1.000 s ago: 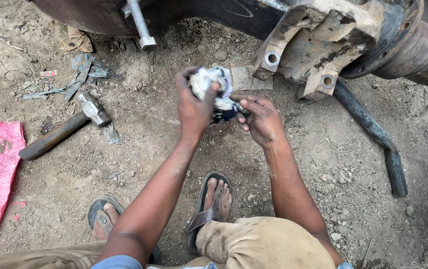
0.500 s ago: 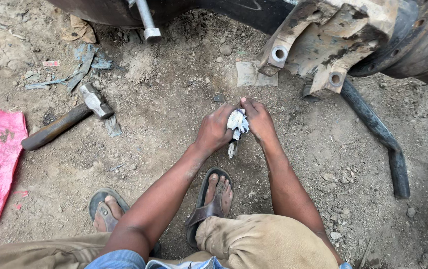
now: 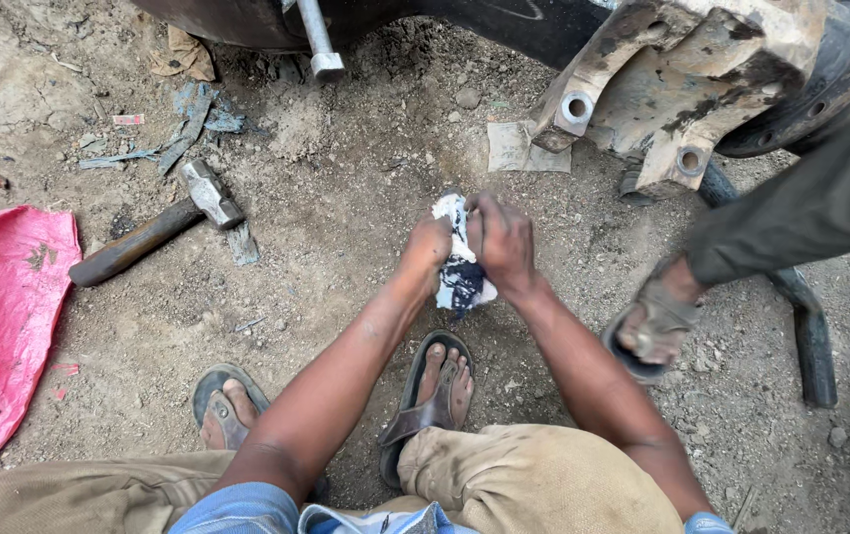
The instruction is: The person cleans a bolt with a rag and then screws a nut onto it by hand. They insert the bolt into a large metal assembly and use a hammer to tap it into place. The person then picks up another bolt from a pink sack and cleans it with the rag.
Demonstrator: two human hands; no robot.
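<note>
Down at the bottom, 2 knees in dusty tan trousers [image 3: 534,485] were bent, and 2 sandalled feet sat planted on the dirt ground [image 3: 346,227], the right sandal [image 3: 432,396] just below the hands. Both forearms reached forward and met in the middle. The left hand [image 3: 428,252] was curled tight around the left side of a crumpled white-and-dark-blue rag [image 3: 461,275], and the right hand [image 3: 502,242] was clamped over its top and right side, fingers folded down. The rag was squeezed between the 2 hands, above the ground; whatever sat inside it was hidden. Off to the right, another person's foot in a worn sandal [image 3: 647,331] stepped in, dark trouser leg above. Left lay a hammer [image 3: 163,222] with a wooden handle, and a pink sack [image 3: 0,316] at the edge. Farthest out, a rusty metal bracket [image 3: 682,89] hung over the dirt.
</note>
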